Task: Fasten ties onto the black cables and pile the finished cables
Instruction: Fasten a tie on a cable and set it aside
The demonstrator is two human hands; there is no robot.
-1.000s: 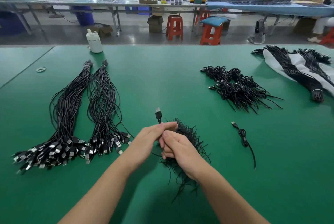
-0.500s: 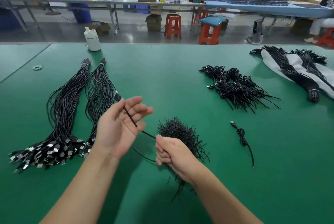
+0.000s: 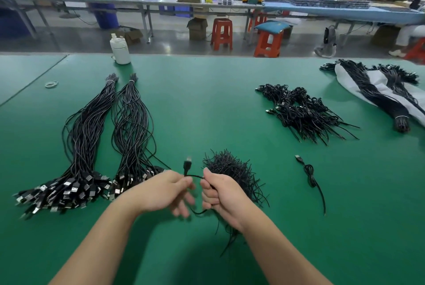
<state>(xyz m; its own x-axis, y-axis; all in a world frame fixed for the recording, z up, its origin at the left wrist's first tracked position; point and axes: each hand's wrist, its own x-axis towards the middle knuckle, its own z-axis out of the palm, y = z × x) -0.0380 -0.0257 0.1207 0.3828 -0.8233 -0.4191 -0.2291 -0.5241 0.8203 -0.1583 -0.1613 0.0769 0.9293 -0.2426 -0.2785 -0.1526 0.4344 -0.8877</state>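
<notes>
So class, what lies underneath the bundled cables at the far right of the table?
A white sheet shows beneath the two bundled cables; whatever lies under the sheet itself is hidden.

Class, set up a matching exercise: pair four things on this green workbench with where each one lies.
Things:
1. white bottle
2. pile of ties
3. single coiled cable
4. rubber bands

Places:
A. far left of the bench
B. far edge, beyond the two long bundles
C. just behind the right hand
D. alone, right of the ties

Pairs: 1-B, 2-C, 3-D, 4-A
</notes>
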